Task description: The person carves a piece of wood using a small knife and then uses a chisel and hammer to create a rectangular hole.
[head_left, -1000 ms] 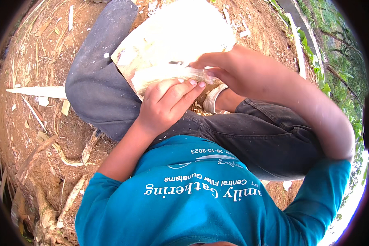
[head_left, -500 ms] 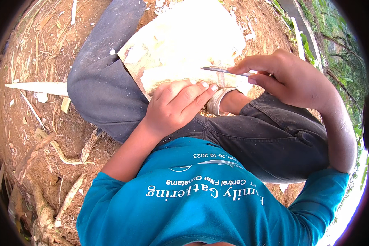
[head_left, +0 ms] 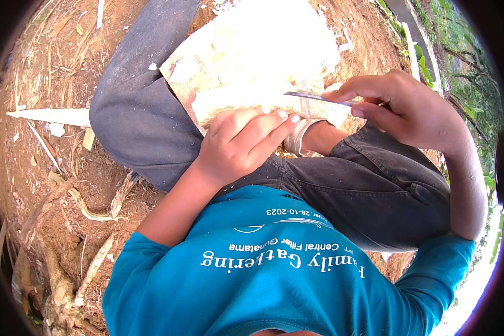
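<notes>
On the far left, a pale pointed stick lies on the brown soil, its near end meeting the bent left leg in dark trousers. Next comes the left hand, its fingers laid close together across the near edge of a pale, rough piece that looks like wood. The thumb is hidden, so whether this hand grips or only presses cannot be told. The piece lies in front of the person, between the legs, along the near side of a broad, glare-whitened slab. Farther right, the right hand pinches a thin dark blade between thumb and fingers, its tip pointing left over the piece, just beyond the left fingertips; contact is unclear. The step in hand appears to be working the piece with the blade while the left hand steadies it. Any stroke from here calls for a firm left hold and fingertips clear of the edge.
</notes>
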Motion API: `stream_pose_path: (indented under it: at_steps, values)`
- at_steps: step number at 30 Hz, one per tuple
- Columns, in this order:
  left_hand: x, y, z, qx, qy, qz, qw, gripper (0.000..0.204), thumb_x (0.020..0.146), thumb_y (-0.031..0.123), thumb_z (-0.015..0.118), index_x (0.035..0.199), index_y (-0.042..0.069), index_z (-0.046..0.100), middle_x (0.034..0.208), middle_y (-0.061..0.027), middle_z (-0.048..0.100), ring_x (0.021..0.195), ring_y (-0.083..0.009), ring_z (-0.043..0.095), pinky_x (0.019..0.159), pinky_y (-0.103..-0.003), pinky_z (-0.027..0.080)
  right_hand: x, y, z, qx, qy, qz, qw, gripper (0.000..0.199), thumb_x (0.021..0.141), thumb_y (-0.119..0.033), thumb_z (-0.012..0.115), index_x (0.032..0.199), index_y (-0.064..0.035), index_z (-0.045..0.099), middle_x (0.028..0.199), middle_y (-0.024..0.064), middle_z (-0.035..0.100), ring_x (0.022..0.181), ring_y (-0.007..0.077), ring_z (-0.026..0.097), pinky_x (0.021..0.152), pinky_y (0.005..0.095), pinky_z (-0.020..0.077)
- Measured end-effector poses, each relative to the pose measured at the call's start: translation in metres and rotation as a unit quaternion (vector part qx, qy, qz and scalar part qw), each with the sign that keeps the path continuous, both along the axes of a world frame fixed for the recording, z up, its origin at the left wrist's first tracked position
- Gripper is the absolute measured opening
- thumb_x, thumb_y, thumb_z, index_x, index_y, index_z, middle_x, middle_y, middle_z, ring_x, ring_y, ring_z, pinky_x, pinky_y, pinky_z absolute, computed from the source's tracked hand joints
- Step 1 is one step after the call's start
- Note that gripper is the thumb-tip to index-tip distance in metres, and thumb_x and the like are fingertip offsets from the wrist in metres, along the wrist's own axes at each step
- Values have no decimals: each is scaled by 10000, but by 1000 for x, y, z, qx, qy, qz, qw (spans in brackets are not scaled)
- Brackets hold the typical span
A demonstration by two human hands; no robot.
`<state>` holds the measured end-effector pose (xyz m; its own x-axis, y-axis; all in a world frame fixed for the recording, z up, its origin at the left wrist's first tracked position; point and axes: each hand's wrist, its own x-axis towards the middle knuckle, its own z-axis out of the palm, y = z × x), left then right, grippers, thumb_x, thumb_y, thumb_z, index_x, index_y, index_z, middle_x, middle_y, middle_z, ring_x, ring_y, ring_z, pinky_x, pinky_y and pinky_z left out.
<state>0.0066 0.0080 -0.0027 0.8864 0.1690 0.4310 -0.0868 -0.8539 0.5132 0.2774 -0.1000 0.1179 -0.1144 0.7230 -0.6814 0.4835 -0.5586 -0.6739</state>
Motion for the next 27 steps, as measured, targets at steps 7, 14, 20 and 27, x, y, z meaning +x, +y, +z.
stream_pose_path:
  at_steps: [7,14,20,27]
  values:
    - [0,0,0,-7,6,-3,1000,373,766,121,786,1135,169,813,1078,63,665,974,-146,587,826,-296,512,-7,2,-4,-3,-28,37,999,244,996,-89,607,1227,-77,685,1010,172,746,920,364,719,810,431,546]
    - [1,-1,-3,-13,-12,-2,1000,343,758,114,805,1099,152,822,1078,56,671,972,-145,584,815,-295,510,-16,-8,-26,81,-11,-1,997,213,986,-83,612,1187,-69,683,970,174,740,905,375,717,798,453,540]
    - [0,-1,-1,-3,0,1,1000,317,760,69,810,1072,129,826,1029,46,679,946,-149,582,794,-301,495,-22,-11,-30,94,-16,-12,995,216,1009,-116,595,1213,-87,660,878,203,721,660,299,715,717,417,561]
    - [0,1,0,16,2,0,1000,326,751,70,800,1071,126,826,1013,46,672,927,-152,579,806,-301,492,-32,2,-25,-75,54,-110,990,302,1109,-154,479,1395,-102,558,672,39,588,475,68,487,447,251,389]
